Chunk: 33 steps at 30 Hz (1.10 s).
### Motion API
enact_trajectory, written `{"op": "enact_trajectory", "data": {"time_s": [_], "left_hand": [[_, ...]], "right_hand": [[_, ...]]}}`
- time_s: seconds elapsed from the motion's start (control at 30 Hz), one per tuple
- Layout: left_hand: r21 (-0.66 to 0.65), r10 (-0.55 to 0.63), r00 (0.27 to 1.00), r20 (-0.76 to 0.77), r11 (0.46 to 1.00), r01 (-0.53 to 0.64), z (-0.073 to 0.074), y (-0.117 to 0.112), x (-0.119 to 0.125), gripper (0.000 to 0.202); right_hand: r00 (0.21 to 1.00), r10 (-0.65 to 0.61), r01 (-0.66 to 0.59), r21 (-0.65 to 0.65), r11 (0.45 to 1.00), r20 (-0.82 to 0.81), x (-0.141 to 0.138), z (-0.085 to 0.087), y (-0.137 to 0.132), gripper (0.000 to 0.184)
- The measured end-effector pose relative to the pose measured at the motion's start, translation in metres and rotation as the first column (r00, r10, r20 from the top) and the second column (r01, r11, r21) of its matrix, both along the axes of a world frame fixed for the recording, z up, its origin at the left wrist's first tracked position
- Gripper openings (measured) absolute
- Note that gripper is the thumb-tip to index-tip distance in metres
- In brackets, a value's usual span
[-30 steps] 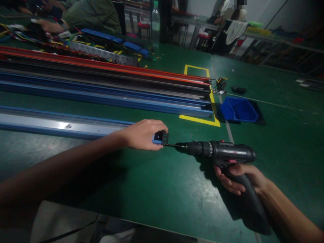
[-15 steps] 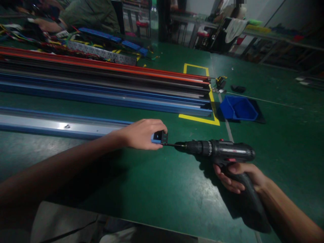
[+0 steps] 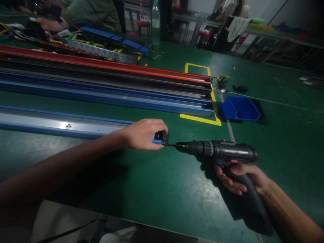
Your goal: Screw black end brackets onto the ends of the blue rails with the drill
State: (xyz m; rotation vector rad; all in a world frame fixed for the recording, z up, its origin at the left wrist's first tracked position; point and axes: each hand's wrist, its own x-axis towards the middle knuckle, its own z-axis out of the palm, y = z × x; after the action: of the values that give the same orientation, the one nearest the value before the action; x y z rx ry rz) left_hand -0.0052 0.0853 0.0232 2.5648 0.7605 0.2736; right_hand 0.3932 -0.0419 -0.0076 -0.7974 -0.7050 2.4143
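Note:
My left hand (image 3: 146,134) is closed around the right end of a blue and silver aluminium profile (image 3: 50,122) lying on the green table. A black end cap (image 3: 165,138) sits at that end, with my thumb and fingers close against it. My right hand (image 3: 235,179) grips a black cordless drill (image 3: 222,151) by its handle, lying on its side just above the table. The drill's long thin bit (image 3: 173,145) points left and its tip meets the lower part of the end cap. Whether a screw is at the tip cannot be made out.
Behind lie more long profiles, blue (image 3: 152,104) and orange-red (image 3: 126,66). A blue bin (image 3: 241,108) stands right of their ends, near a tape measure (image 3: 222,81). Wires, a perforated metal strip (image 3: 101,52) and a co-worker's arm (image 3: 50,25) are at the back left.
The whole view has shifted very slightly. Both hands, the drill and the profile keep the same positions relative to each other, with the bit still at the end cap.

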Motion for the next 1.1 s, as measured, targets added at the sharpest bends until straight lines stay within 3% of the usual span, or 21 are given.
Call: {"op": "enact_trajectory", "data": {"time_s": [1.1], "left_hand": [[0.000,0.006,1.000,0.023,1.000,-0.006,0.0011,-0.0001,0.0020,0.034]], "right_hand": [[1.000,-0.015,0.016,-0.022,1.000,0.018,0.0013,-0.0006,-0.0035,0.028]]}}
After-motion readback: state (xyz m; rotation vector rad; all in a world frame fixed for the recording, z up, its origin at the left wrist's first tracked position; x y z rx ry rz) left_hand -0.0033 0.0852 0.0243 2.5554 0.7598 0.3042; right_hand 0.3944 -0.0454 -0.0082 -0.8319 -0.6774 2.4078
